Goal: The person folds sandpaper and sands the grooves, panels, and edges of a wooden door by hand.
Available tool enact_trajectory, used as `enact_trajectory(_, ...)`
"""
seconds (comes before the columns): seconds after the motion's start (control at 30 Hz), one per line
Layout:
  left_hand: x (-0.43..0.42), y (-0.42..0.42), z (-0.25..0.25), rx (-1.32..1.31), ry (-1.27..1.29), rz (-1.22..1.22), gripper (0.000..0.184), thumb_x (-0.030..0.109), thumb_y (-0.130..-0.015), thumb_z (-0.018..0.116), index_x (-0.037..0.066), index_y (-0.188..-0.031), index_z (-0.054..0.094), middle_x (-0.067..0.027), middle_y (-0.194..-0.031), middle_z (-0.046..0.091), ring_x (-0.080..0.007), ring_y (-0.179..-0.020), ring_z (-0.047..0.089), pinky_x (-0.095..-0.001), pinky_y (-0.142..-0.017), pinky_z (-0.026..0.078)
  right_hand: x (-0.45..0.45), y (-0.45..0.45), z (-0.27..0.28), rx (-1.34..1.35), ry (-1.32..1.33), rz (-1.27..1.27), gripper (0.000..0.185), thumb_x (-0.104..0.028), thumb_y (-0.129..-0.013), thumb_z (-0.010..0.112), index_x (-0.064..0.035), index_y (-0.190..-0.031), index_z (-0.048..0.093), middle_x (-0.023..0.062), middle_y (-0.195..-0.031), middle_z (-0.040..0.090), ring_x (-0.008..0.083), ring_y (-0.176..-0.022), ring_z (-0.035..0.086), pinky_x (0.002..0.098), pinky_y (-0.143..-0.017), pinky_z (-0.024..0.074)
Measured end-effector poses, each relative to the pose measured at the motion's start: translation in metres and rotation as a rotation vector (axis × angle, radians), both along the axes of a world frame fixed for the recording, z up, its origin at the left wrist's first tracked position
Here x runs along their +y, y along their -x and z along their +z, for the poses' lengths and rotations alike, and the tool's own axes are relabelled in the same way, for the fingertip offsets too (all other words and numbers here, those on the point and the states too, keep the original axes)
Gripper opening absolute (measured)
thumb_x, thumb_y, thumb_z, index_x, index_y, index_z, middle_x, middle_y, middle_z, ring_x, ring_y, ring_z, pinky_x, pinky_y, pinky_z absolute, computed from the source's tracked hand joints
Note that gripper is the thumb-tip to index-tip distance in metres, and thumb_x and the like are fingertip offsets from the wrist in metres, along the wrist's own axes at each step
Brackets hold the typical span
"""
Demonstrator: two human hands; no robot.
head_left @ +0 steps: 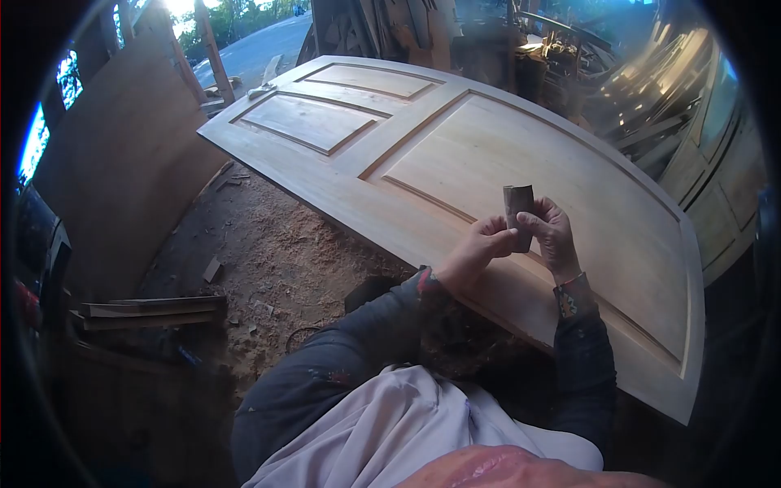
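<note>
A folded piece of sandpaper [518, 200], dark grey-brown, stands upright between my two hands above a wooden panel door [553, 130]. My left hand [476, 250] pinches its lower left side between thumb and fingers. From the right, my right hand [555, 236] grips the same piece, thumb across its front and fingers behind it. The pale door lies flat beneath, with raised panels and moulded frames. My hands hide part of its long near rail and moulding.
Sawdust and wood scraps cover the floor [268, 236] left of the door. Stacked boards [150, 311] lie at lower left. A large plywood sheet [122, 154] leans on the left. Piled timber [659, 89] stands behind, and a small pale object [262, 91] rests on the door's far corner.
</note>
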State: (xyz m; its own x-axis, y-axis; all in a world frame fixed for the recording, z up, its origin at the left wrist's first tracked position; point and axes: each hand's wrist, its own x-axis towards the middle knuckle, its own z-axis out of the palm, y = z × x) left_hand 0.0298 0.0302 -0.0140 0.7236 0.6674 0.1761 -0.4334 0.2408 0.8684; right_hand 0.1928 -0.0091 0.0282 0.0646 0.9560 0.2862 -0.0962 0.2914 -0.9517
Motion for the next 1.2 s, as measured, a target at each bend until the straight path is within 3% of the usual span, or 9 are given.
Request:
enact_trajectory(0.17,-0.004,0.005,0.007,-0.040,0.025,0.107,0.016,0.016,-0.091,0.061,0.006,-0.098,0.052,-0.0017,-0.087,0.060,-0.0076,-0.078,0.059,-0.0234,-0.072,0.049,-0.007,0.006,0.012,0.043,0.054,0.062,0.023,-0.017,-0.085,0.067,-0.0022,-0.101,0.060,0.0039,-0.087,0.065,0.0099,-0.075,0.062,0.0248,-0.066,0.0512)
enact_trajectory(0.27,-0.002,0.005,0.003,-0.051,0.007,0.147,0.023,0.014,-0.088,0.065,0.005,-0.103,0.051,-0.0017,-0.086,0.059,-0.0079,-0.077,0.059,-0.0234,-0.071,0.049,-0.008,0.001,0.010,0.025,0.116,0.068,0.024,-0.020,-0.087,0.064,-0.0018,-0.103,0.061,0.0043,-0.087,0.066,0.0095,-0.072,0.063,0.0227,-0.059,0.0508)
enact_trajectory(0.47,-0.005,0.009,0.012,-0.144,0.220,0.284,0.029,0.009,-0.084,0.068,0.005,-0.106,0.048,-0.0026,-0.091,0.060,-0.0103,-0.080,0.060,-0.0239,-0.071,0.049,-0.012,0.001,0.017,0.061,0.147,0.058,0.025,-0.023,-0.089,0.061,-0.0017,-0.101,0.061,0.0046,-0.084,0.066,0.0086,-0.065,0.062,0.0203,-0.051,0.0486)
enact_trajectory(0.6,-0.005,0.010,0.011,-0.197,0.135,0.268,0.027,0.013,-0.089,0.061,0.002,-0.111,0.050,-0.0043,-0.099,0.060,-0.0113,-0.087,0.060,-0.0258,-0.078,0.048,-0.013,0.002,0.017,0.144,0.155,0.096,0.024,-0.023,-0.090,0.059,-0.0014,-0.099,0.061,0.0049,-0.083,0.066,0.0095,-0.065,0.063,0.0191,-0.049,0.0472)
enact_trajectory(0.8,-0.007,0.007,0.008,-0.122,-0.070,0.218,0.048,0.021,-0.096,0.053,-0.006,-0.133,0.040,-0.0079,-0.117,0.057,-0.0106,-0.106,0.052,-0.0232,-0.090,0.041,-0.011,0.015,0.018,0.152,0.138,-0.019,0.023,-0.024,-0.091,0.061,-0.0025,-0.099,0.062,0.0052,-0.085,0.068,0.0100,-0.066,0.065,0.0204,-0.048,0.0464)
enact_trajectory(0.9,-0.004,-0.013,-0.009,-0.079,-0.379,0.341,0.041,0.019,-0.097,0.052,-0.006,-0.128,0.044,-0.0076,-0.114,0.057,-0.0093,-0.103,0.052,-0.0232,-0.086,0.043,-0.011,0.016,0.014,-0.031,0.112,-0.081,0.023,-0.026,-0.090,0.063,-0.0040,-0.098,0.064,0.0049,-0.084,0.069,0.0094,-0.065,0.064,0.0212,-0.050,0.0458)
enact_trajectory(1.0,-0.006,-0.008,-0.014,0.108,-0.300,0.286,0.033,0.018,-0.096,0.053,-0.005,-0.120,0.049,-0.0069,-0.105,0.060,-0.0085,-0.096,0.055,-0.0237,-0.080,0.045,-0.009,0.010,0.013,-0.241,0.107,-0.098,0.022,-0.025,-0.088,0.066,-0.0050,-0.098,0.066,0.0021,-0.081,0.068,0.0081,-0.065,0.063,0.0213,-0.056,0.0463)
enact_trajectory(1.2,-0.008,-0.005,-0.013,0.105,-0.254,0.213,0.026,0.022,-0.097,0.052,-0.001,-0.109,0.053,-0.0046,-0.090,0.063,-0.0086,-0.079,0.059,-0.0248,-0.072,0.048,-0.001,0.014,0.002,-0.233,-0.112,-0.234,0.019,-0.022,-0.087,0.067,-0.0051,-0.096,0.065,-0.0004,-0.080,0.064,0.0071,-0.073,0.060,0.0217,-0.065,0.0462)
